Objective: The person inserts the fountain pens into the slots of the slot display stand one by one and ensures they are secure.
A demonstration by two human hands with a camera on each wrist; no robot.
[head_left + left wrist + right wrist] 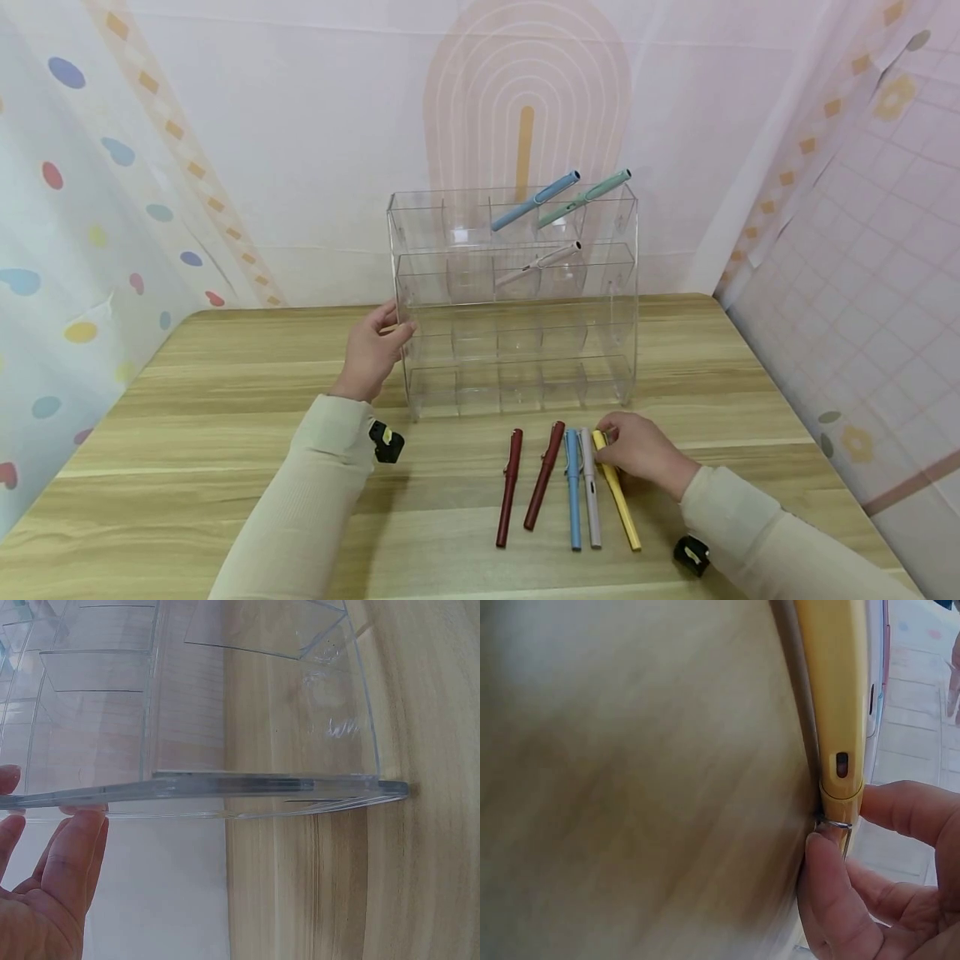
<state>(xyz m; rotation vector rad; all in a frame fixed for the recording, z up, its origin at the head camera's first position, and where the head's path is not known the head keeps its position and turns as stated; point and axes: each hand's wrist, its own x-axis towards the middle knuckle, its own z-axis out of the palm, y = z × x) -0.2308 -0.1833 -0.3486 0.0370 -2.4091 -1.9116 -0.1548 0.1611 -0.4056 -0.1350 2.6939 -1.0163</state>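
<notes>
A clear acrylic pen rack point(480, 321) with tiered compartments stands on the table. My left hand point(371, 350) holds its left side panel point(247, 784), the thumb on one face and fingers on the other. My right hand point(645, 446) pinches a yellow pen point(621, 500) near its clip end; the pen lies on the table, and the right wrist view shows thumb and fingers around the cap. Left of it lie a grey pen point(590, 492), a blue pen point(573, 500) and two dark red pens point(510, 487), roughly side by side.
In the rack's top tier lean a light blue pen point(534, 202) and a mint green pen point(588, 198). A pale pen point(543, 262) leans in the tier below. Patterned cloth point(315, 150) hangs behind and beside the wooden table point(225, 400).
</notes>
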